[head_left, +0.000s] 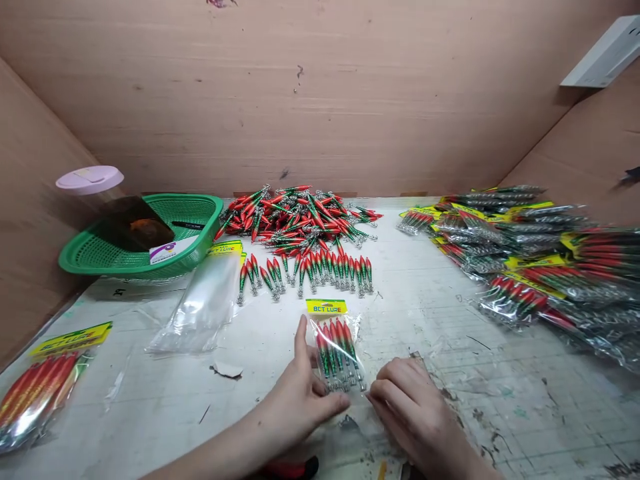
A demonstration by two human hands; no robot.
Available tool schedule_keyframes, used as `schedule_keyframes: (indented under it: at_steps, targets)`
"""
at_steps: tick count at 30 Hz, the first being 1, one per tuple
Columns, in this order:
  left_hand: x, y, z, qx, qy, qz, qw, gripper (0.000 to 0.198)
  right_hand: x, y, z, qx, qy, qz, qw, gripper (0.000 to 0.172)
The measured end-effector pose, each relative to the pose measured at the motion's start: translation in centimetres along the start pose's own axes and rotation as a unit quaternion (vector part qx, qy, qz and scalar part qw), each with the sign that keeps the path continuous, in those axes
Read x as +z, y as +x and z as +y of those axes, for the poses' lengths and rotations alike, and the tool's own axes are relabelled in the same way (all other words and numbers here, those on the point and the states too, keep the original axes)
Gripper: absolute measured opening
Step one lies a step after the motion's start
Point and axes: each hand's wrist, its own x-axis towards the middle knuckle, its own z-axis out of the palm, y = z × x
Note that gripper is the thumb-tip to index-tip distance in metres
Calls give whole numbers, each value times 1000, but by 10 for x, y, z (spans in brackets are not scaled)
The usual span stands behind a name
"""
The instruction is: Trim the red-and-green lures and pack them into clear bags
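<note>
A clear plastic bag of squid lures (pixel 336 350), red and green with wire hooks at the bottom, lies in front of me under a yellow "BCT LURE" header card (pixel 327 307). My left hand (pixel 305 393) holds its left and lower edge, index finger stretched up along the side and thumb by the hooks. At the lower right corner, my right hand (pixel 413 403) is closed in a pinch on the plastic; its fingertips are partly hidden. Just beyond the bag, loose squid lures (pixel 335 270) lie in a row, with a large lure pile (pixel 300 217) behind them.
On the right, packed lure bags (pixel 525 260) are heaped. A green basket (pixel 200 243) holds a lidded cup (pixel 90 180); flat clear bags (pixel 200 307) lie beside it. Another lure pack (pixel 43 387) is at the left. A red-and-black tool (pixel 295 468) shows at the near edge. Cardboard walls surround the table.
</note>
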Motion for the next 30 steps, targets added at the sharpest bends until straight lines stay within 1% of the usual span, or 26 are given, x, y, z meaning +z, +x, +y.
schedule_keyframes:
  at_steps: [1, 2, 3, 4, 5, 7, 9, 10, 12, 14, 17, 23, 30]
  targets:
    - [-2, -5, 0, 33, 90, 45, 994, 115, 1, -1, 1, -2, -9, -6, 1000, 20]
    - [-4, -9, 0, 70, 190, 83, 976, 109, 3, -2, 2, -2, -19, -12, 1000, 19]
    - [-7, -11, 1, 110, 285, 106, 946, 99, 4, -3, 3, -1, -26, -20, 999, 18]
    - [-9, -11, 1, 149, 367, 109, 912, 89, 5, -4, 4, 1, -31, -28, 999, 17]
    - [-11, -10, 1, 183, 433, 94, 878, 83, 7, -5, 5, 5, -35, -36, 999, 16]
    - [-12, -2, -1, 224, 520, 23, 824, 84, 9, -5, 6, 11, -42, -49, 998, 13]
    - [-11, 10, -3, 241, 567, -50, 786, 89, 13, -4, 8, 7, -51, -57, 997, 12]
    - [-9, 15, -5, 246, 582, -72, 771, 89, 14, -3, 9, 2, -55, -61, 997, 13]
    - [-7, 24, -6, 256, 604, -91, 749, 82, 16, -1, 10, -9, -59, -70, 996, 15]
    - [-6, 29, -7, 266, 615, -91, 737, 73, 17, 1, 12, -9, -61, -80, 995, 16]
    - [-7, 31, -7, 286, 615, -86, 730, 68, 19, 2, 14, -1, -60, -92, 994, 15]
    - [-6, 35, -10, 324, 589, -41, 740, 57, 22, 3, 14, 0, -53, -89, 995, 16]
    - [-9, 36, -11, 326, 578, -51, 746, 58, 24, 5, 13, -9, -83, -77, 994, 18]
